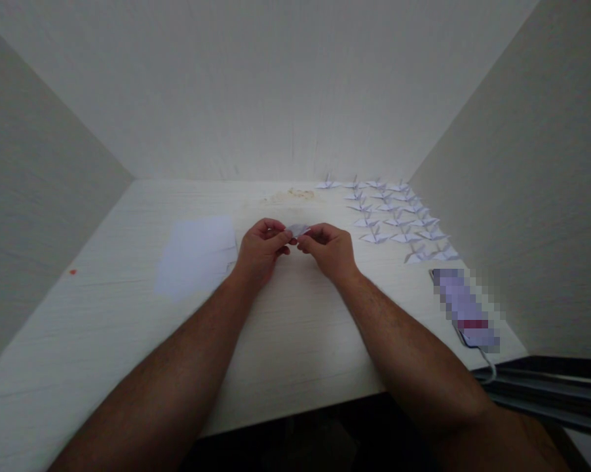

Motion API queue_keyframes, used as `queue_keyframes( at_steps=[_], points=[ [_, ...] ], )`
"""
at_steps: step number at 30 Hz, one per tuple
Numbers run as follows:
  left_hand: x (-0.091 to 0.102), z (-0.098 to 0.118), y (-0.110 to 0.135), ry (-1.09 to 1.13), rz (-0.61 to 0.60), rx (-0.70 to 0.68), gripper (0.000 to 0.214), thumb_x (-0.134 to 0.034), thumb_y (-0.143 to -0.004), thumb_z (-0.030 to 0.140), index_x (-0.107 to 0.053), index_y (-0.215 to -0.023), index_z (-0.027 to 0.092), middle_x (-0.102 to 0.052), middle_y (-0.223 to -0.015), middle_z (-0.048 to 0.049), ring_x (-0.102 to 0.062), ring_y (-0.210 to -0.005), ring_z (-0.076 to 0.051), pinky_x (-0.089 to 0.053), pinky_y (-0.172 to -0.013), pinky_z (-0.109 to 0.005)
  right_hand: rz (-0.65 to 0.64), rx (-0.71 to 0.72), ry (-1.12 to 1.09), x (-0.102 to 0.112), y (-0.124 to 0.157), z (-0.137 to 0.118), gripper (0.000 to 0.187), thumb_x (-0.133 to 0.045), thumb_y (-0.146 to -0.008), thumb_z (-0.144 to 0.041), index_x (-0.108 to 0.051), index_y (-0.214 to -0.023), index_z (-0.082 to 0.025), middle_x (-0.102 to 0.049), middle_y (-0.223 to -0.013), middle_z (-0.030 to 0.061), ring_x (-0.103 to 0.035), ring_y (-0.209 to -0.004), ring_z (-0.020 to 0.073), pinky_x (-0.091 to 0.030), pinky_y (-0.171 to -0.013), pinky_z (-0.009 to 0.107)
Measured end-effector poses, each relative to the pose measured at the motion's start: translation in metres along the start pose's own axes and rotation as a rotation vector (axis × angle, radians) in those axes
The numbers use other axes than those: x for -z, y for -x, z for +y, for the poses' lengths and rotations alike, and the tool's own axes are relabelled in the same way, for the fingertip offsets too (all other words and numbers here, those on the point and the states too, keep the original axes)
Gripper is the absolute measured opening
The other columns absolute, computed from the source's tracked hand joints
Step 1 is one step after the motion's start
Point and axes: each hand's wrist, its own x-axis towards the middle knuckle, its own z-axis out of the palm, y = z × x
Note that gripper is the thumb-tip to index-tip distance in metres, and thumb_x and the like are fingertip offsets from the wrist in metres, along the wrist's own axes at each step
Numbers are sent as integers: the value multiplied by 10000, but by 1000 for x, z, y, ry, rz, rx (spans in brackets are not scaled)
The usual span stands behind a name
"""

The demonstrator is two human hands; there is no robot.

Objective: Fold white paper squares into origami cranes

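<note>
A small piece of folded white paper is held up over the middle of the table, pinched from both sides. My left hand grips its left end between thumb and fingers. On the other end, the thumb and forefinger of my right hand are closed. Fingertips cover part of the paper, so its exact folds cannot be made out. Left of my left hand lie white paper sheets, flat on the table. Several folded paper cranes stand in rows beyond my right hand.
The pale table meets walls at the back and both sides. A phone, its screen blurred out, lies at the right with a white cable attached. A small red spot marks the left side. Brownish stains show near the back wall.
</note>
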Motion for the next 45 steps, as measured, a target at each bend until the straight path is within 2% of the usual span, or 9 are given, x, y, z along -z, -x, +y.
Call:
queue_keyframes(
  at_steps=[8,15,20,24,34,39,42,45],
  points=[
    [1,-3,-1,-77,-42,-51,320,-809,-583,174,-570,-796,186,-673,-639,12,-609,-568,-112,-446,-539,-214,9,28,-40,-3,2,4,165,-747,-725,-339,-656,-755,-205,-703,-665,-9,-688,-625,132,-551,-598,255],
    [1,-2,0,-80,-29,-38,331,-833,-593,211,-575,-798,185,-664,-623,10,-615,-575,-117,-442,-542,-216,64,38,-64,-4,0,2,244,-771,-690,-341,-615,-825,-212,-683,-704,-24,-670,-634,124,-565,-617,266],
    [1,0,-1,0,2,15,354,-869,-581,272,-601,-787,166,-656,-621,-4,-616,-567,-119,-451,-538,-222,112,143,-10,-2,0,1,255,-727,-733,-280,-580,-936,-235,-682,-789,-31,-645,-668,105,-543,-612,243],
    [1,-2,-1,-6,-31,19,342,-866,-587,270,-622,-797,155,-662,-620,-13,-610,-541,-116,-445,-521,-223,109,200,94,-1,1,0,181,-697,-753,-264,-605,-908,-239,-657,-775,-34,-618,-660,102,-518,-587,237],
    [-2,2,3,-78,-60,16,308,-844,-584,226,-624,-788,157,-640,-559,5,-594,-511,-115,-444,-517,-227,59,162,102,1,0,1,38,-650,-722,-220,-629,-754,-216,-652,-699,-28,-594,-611,107,-497,-579,248],
    [0,-3,1,-127,-67,-17,289,-837,-600,235,-621,-776,158,-660,-589,-2,-577,-506,-102,-436,-515,-226,62,136,90,3,0,-3,27,-656,-694,-207,-647,-720,-212,-654,-661,-29,-582,-584,107,-485,-573,251],
    [1,-5,-1,-146,-64,-42,278,-829,-617,237,-615,-780,164,-678,-614,-3,-571,-509,-97,-431,-512,-222,69,91,56,3,1,-6,40,-632,-717,-222,-657,-745,-209,-638,-613,-34,-597,-562,110,-484,-557,248],
    [2,-5,-1,-116,-53,-50,280,-827,-620,233,-605,-780,174,-653,-584,21,-576,-518,-102,-424,-507,-217,69,71,11,3,0,-5,117,-659,-729,-265,-661,-831,-208,-658,-655,-28,-633,-587,116,-507,-571,252]
  ],
)
